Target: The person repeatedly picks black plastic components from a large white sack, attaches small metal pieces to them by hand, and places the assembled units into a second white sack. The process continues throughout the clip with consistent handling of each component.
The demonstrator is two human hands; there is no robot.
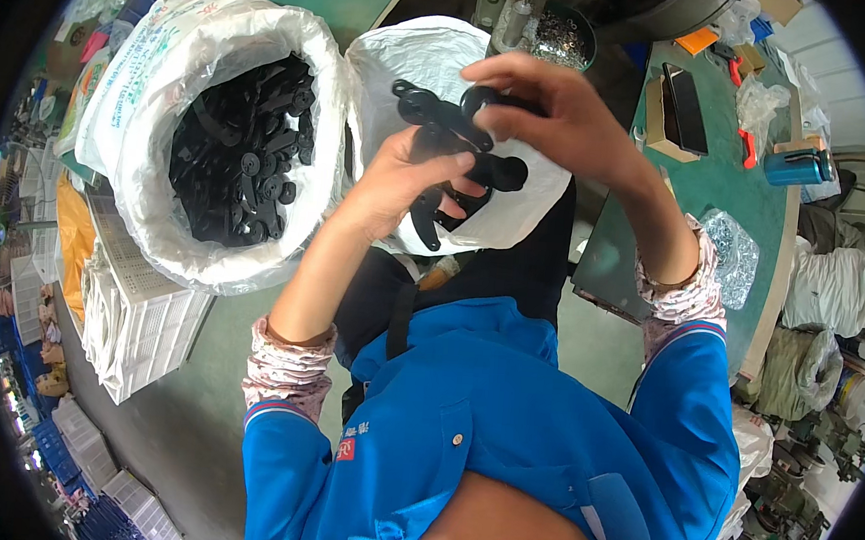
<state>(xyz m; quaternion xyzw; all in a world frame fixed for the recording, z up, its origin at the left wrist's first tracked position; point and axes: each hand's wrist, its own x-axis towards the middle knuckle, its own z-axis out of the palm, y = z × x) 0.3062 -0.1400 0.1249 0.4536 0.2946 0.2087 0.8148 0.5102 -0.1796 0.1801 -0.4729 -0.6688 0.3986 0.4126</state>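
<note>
My left hand (383, 186) is closed round several black lever-shaped parts (433, 115) with rounded ends, which stick out in different directions. Just above and to the right, my right hand (569, 114) pinches another black part (478, 100) with a round end, close to the bunch. Whether the two touch is hard to make out. Both hands are over a white woven sack (408, 43) whose mouth gapes. To its left, a plastic-lined white bag (316, 177) is filled with many similar loose black parts (250, 157).
A white slotted crate (153, 316) stands below the bag at left. On the green bench (694, 183) at right lie a box with a dark flat panel (683, 107), a blue bottle (799, 167) and a clear plastic bag (726, 255). A machine with a bowl of small metal pieces (564, 40) is ahead.
</note>
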